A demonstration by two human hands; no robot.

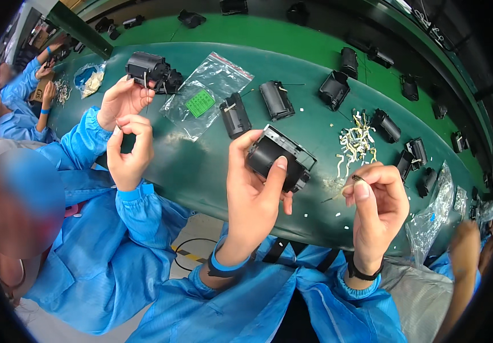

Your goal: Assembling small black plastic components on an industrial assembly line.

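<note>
My left hand (249, 200) grips a black plastic housing (275, 166), rounded, with a squared frame along its upper side. The thumb lies across its curved face, and the other fingers are partly hidden behind it. Right of it and apart, my right hand (377, 203) pinches a small dark part (358, 178) between thumb and fingers; its exact kind is too small to tell. Just beyond that hand lies a loose pile of short white and yellowish strips (358, 140). Two similar black housings (277, 99) rest on the table beyond my left hand.
The green table (189, 163) carries more black housings (333, 90) and a clear zip bag (223, 71) with a green label (199, 103). At left a co-worker's hands (129, 148) hold another housing (146, 67). Crumpled clear plastic (431, 214) lies at right, near another person's arm (464, 257).
</note>
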